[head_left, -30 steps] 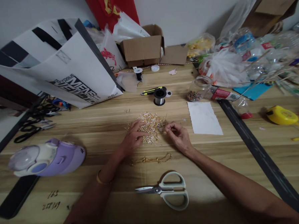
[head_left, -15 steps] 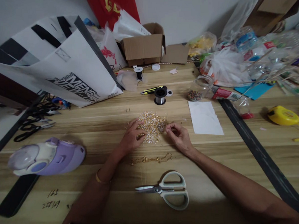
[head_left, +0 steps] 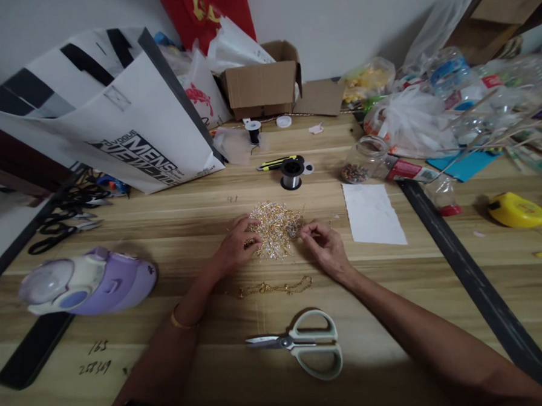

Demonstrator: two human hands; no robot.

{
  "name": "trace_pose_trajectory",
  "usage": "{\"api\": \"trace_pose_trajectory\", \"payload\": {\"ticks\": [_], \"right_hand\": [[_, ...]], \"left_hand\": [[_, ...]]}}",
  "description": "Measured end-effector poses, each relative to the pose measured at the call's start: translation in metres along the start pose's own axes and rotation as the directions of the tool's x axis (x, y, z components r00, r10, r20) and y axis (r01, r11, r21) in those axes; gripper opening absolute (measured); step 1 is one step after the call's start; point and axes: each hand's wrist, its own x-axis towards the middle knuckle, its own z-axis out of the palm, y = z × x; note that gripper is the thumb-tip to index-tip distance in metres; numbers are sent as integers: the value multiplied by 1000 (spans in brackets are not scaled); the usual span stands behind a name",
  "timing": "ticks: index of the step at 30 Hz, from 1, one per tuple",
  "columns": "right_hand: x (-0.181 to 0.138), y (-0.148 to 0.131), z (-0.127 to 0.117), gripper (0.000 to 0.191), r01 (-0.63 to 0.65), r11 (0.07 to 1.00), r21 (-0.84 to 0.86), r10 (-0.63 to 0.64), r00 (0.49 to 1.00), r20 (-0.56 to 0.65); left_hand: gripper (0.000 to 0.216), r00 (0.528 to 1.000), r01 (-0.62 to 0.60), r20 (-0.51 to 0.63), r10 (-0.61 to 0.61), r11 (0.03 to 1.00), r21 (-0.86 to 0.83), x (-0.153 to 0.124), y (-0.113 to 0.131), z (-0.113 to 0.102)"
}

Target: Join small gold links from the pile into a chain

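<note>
A loose pile of small gold and clear beads [head_left: 275, 230] lies on the wooden table between my two hands. Against its left edge rests my left hand [head_left: 237, 244], fingers curved and thumb apart, with nothing visibly gripped. My right hand [head_left: 323, 246] is at the right edge, thumb and forefinger pinched together; what sits between them is too small to make out. A thin strand shows just above those fingertips. Nearer to me lies a gold chain [head_left: 275, 287]. Below it are scissors [head_left: 285, 343] with pale handles, blades pointing left.
Behind the pile stand a wire spool [head_left: 291, 174] and a yellow-black cutter [head_left: 275, 163]. White paper [head_left: 375, 214], a bead jar [head_left: 364, 159] and a tape measure [head_left: 517, 210] are rightward. Leftward are a purple bottle [head_left: 107, 281], black-handled scissors [head_left: 57, 235] and a large paper bag [head_left: 149, 124].
The whole view has shifted slightly. My left thumb and fingers have moved a little at the pile's edge; my right hand keeps its pinch in nearly the same place.
</note>
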Motion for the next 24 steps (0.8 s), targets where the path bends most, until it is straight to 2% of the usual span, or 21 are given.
{"api": "trace_pose_trajectory", "payload": {"ticks": [10,24], "right_hand": [[0,1,0,16,13,1000,-2,-13,1000,2],[0,-1,1,16,14,1000,-8,-14,1000,-3]], "left_hand": [[12,1000,-5,3,6,1000,-28,1,4,-1],[12,996,-67,59,64,996,55,1,6,-3]]}}
